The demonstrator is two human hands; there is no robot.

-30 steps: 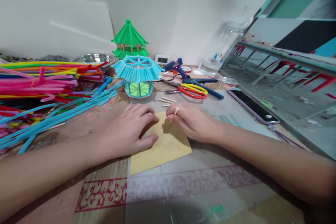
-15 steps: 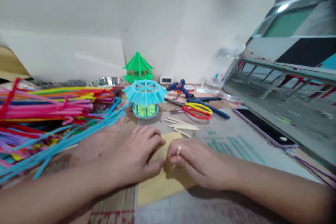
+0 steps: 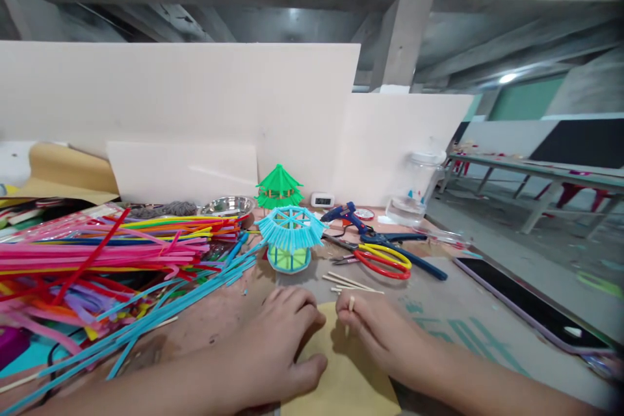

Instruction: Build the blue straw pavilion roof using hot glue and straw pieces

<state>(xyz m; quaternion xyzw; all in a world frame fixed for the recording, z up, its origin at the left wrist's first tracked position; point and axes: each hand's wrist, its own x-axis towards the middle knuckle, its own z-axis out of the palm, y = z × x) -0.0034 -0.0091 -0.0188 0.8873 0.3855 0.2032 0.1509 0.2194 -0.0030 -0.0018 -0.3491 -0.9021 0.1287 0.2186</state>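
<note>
My right hand (image 3: 383, 331) is closed around a short wooden stick (image 3: 351, 303), whose pale end pokes up between thumb and fingers. The stick's lower end points down at a tan-yellow paper sheet (image 3: 336, 387). On the left edge of that sheet lies my left hand (image 3: 283, 341), thumb spread from the fingers, with nothing in it. Just beyond both hands are several loose wooden sticks (image 3: 353, 283). Behind my left hand stands a small pavilion model (image 3: 291, 234) with a blue roof frame and a light-green base.
Bundles of coloured pipe cleaners (image 3: 146, 253) cover the left side. A green pagoda roof (image 3: 279, 188), a metal bowl (image 3: 227, 207) and a small clock (image 3: 322, 199) stand at the back. Scissors (image 3: 385, 262), a glue gun (image 3: 348, 213), a clear jug (image 3: 412, 192) and a phone (image 3: 526, 302) lie rightward.
The view has tilted upward, so the table and hands appear lower. My right hand, still holding the stick, sits slightly farther from my left hand.
</note>
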